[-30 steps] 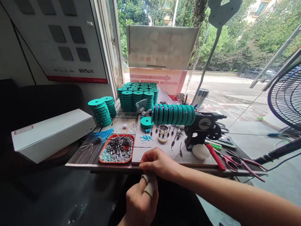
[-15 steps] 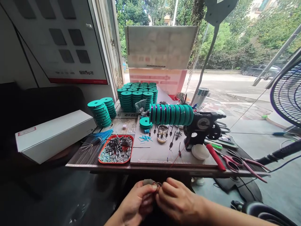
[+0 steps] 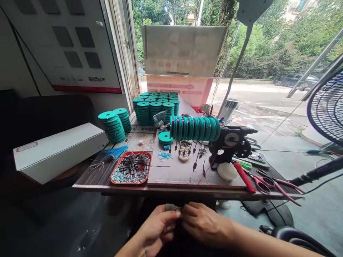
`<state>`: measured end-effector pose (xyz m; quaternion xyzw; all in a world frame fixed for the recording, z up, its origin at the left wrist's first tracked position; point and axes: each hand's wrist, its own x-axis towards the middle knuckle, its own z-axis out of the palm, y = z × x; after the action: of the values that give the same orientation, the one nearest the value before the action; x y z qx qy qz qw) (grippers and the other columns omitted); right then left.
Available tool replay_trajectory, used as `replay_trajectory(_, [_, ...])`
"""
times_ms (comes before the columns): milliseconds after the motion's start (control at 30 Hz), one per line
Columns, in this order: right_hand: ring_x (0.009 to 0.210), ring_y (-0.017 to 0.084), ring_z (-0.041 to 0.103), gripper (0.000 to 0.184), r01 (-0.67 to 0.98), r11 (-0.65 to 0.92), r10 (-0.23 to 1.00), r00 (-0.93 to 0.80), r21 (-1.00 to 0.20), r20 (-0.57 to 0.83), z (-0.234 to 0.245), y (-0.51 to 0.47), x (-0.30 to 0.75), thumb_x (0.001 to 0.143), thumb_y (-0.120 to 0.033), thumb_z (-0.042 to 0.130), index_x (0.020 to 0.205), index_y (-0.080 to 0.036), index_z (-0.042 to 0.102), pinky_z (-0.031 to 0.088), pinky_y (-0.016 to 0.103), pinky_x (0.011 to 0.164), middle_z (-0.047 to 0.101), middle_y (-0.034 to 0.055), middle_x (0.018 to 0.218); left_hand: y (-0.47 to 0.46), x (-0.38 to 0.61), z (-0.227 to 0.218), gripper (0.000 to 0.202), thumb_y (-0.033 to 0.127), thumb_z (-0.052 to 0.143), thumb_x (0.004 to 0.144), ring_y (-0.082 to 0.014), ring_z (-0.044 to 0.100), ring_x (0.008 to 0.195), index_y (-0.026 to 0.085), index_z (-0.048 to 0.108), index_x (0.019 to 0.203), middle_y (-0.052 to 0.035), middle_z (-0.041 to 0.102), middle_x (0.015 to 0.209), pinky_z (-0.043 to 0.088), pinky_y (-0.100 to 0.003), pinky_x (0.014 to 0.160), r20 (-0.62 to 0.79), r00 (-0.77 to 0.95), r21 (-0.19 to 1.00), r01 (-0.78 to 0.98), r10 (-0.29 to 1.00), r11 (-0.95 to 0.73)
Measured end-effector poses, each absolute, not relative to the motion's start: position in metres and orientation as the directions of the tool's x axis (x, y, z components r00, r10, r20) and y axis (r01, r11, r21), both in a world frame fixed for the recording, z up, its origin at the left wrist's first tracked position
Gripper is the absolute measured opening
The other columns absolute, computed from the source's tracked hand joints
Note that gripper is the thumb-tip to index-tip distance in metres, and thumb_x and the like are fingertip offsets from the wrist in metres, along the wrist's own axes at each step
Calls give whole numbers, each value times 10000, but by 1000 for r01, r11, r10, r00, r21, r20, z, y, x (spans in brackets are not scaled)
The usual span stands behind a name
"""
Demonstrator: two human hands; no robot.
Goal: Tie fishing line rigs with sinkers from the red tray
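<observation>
Pinching at lower centre, left hand [image 3: 157, 226] and right hand [image 3: 205, 222] nearly meet, fingers closed, perhaps steadying something too tiny to identify.

the lone head camera looks forward and down over the bench [image 3: 92, 175], from close behind its near edge, facing the far one.

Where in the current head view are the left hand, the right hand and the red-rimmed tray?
left hand [image 3: 158, 225]: head view, middle of the hand, near the thumb's base
right hand [image 3: 203, 222]: head view, back of the hand
red-rimmed tray [image 3: 128, 183]: head view, near rim
</observation>
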<state>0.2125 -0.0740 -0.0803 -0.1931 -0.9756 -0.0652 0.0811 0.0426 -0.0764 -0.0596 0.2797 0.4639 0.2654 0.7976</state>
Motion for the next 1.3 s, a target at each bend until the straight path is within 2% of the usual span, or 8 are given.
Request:
replay_trajectory(167, [624, 115, 386, 116, 330, 942, 316, -935, 69, 160, -82, -80, 216, 812, -128, 472, 700, -159, 480, 266, 255, 551, 527, -10, 682, -76, 45, -66, 332, 344, 718, 531, -35, 124, 423, 202, 417, 532, 117, 243, 429, 65, -205, 420, -513, 390, 806, -88, 764, 586])
replay_trajectory(300, [600, 112, 375, 234, 360, 932, 357, -904, -31, 237, -79, -87, 222, 875, -156, 354, 672, -164, 469, 295, 246, 560, 521, -7, 639, -78, 47, -66, 268, 288, 741, 559, -75, 339, 550, 155, 512, 517, 42, 428, 566, 252, -184, 497, -320, 323, 936, -37, 891, 349])
replay_trajectory(567, [549, 64, 419, 464, 244, 824, 533, -641, -512, 553, -77, -102, 210, 944, -338, 216, 575, -173, 446, 350, 148, 551, 517, -24, 521, -98, 43, -77, 196, 208, 516, 801, -120, 523, 654, 168, 586, 623, -29, 521, 742, 410, -188, 613, 251, 341, 877, 316, 906, -362])
replay_trajectory(700, [592, 51, 524, 314, 285, 544, 780, -517, -789, 352, -44, -98, 193, 863, -338, 463, 644, -151, 588, 394, 124, 580, 617, -6, 615, -98, 39, -86, 107, 158, 571, 771, -130, 575, 657, 181, 667, 730, -46, 575, 774, 446, -168, 602, 477, 275, 800, 257, 834, -542])
replay_trajectory(833, [602, 53, 567, 98, 422, 199, 960, -267, -884, 89, -14, -85, 168, 741, -152, 622, 648, -125, 635, 417, 100, 571, 626, -14, 610, -92, 40, -79, 154, 304, 648, 756, -157, 595, 704, 192, 686, 855, -45, 626, 804, 477, -196, 641, 250, 138, 968, -69, 958, -242])
replay_trajectory(933, [563, 45, 555, 82, 401, 504, 856, -349, -765, 381, -9, -84, 169, 770, -135, 577, 703, -132, 624, 424, 99, 556, 626, -17, 615, -90, 45, -71, 339, 464, 772, 606, -70, 460, 504, 150, 662, 677, 30, 506, 563, 373, -146, 477, -63, 236, 906, -395, 970, 155])
replay_trajectory(1033, [593, 45, 566, 129, 392, 712, 695, -280, -582, 662, -14, -92, 197, 814, -204, 550, 938, -180, 579, 452, 96, 582, 630, -20, 697, -90, 49, -65, 309, 405, 825, 542, 8, 311, 405, 155, 660, 619, 59, 471, 570, 247, -119, 397, -163, 390, 746, -552, 906, 372])
replay_trajectory(1300, [619, 55, 566, 63, 389, 619, 756, -59, -682, 652, -60, -117, 224, 835, -165, 518, 857, -202, 565, 453, 106, 570, 599, -3, 731, -94, 50, -61, 211, 266, 829, 522, 20, 358, 438, 183, 709, 675, 15, 563, 798, 236, -113, 385, -164, 540, 672, -552, 826, 494])
